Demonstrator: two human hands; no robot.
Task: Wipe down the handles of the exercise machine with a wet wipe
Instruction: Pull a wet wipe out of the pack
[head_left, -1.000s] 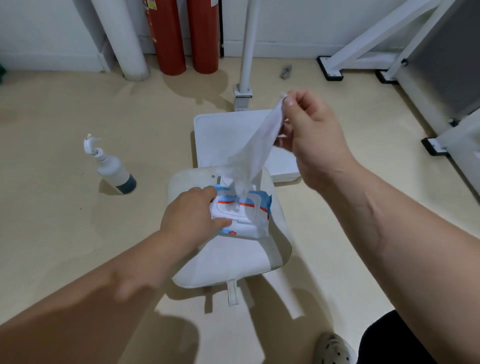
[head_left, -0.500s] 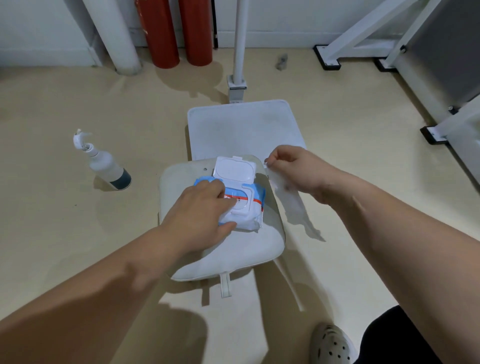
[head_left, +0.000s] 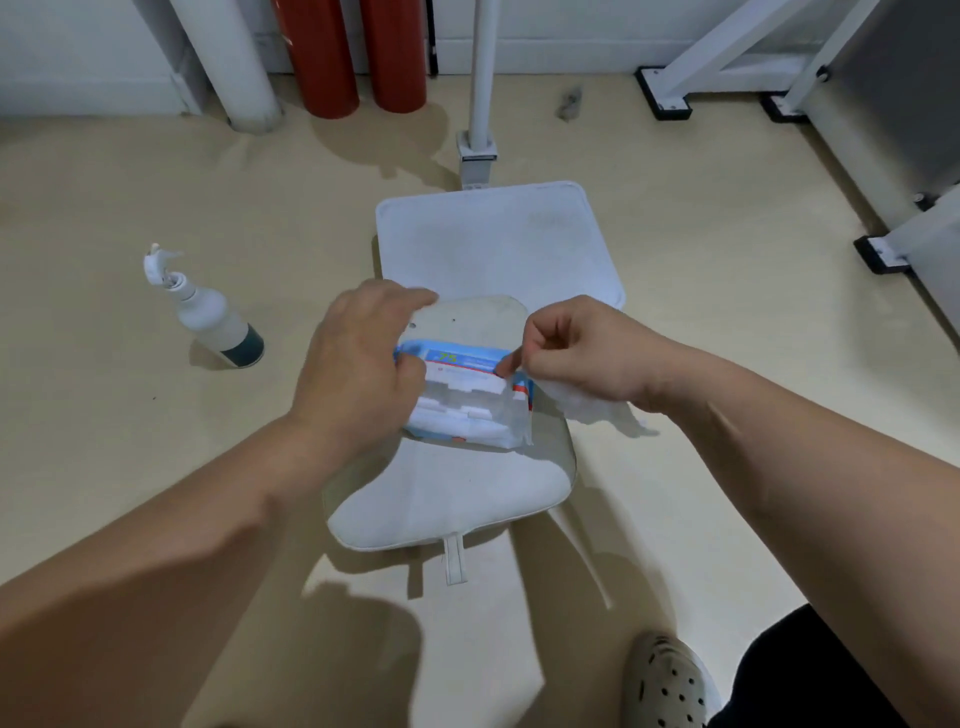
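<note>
- Bottle (head_left: 218, 322) with a spray top stands on the floor, far left, well apart from both hands; how full it is cannot be told.
- Left hand (head_left: 358, 374) grasps the pack's (head_left: 467, 405) left side, steadying it on the seat (head_left: 452, 499).
- Pack shows stacked white wipes through clear wrap; its lid is blurred, seemingly down.
- Right hand (head_left: 587, 358) clutches the wipe (head_left: 597, 410), bunched, just right of the pack, one fingertip touching the lid's corner.
- Best next: press the lid fully shut so the rest keep damp, and hold the wipe off the floor.
- Handles are out of view.
</note>
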